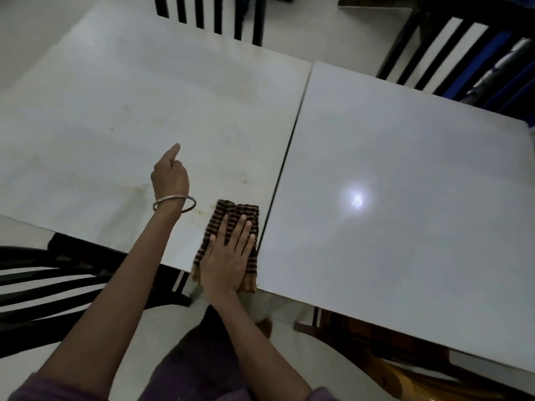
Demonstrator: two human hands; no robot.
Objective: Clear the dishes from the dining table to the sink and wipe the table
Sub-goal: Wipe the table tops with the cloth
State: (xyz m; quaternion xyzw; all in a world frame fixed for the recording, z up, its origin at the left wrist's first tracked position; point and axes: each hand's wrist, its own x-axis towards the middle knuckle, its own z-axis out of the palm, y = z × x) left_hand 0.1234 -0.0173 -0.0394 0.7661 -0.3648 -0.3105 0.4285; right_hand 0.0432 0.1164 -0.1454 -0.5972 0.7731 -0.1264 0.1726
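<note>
A folded brown-and-black striped cloth (246, 211) lies on the white dining table (115, 117), at its near edge beside the dark seam between the two table tops. My right hand (228, 256) presses flat on the cloth with fingers spread. Resting on the table to the left of the cloth is my left hand (170, 175), loosely curled, thumb sticking up, holding nothing; a metal bangle circles its wrist. Faint yellowish stains mark the left table top. No dishes are in view.
A second white table top (405, 183) joins on the right, showing a bright light reflection. Dark slatted chairs stand at the far side (208, 13), far right (463, 53) and near left (43, 285). A wooden chair (376, 351) sits under the right table.
</note>
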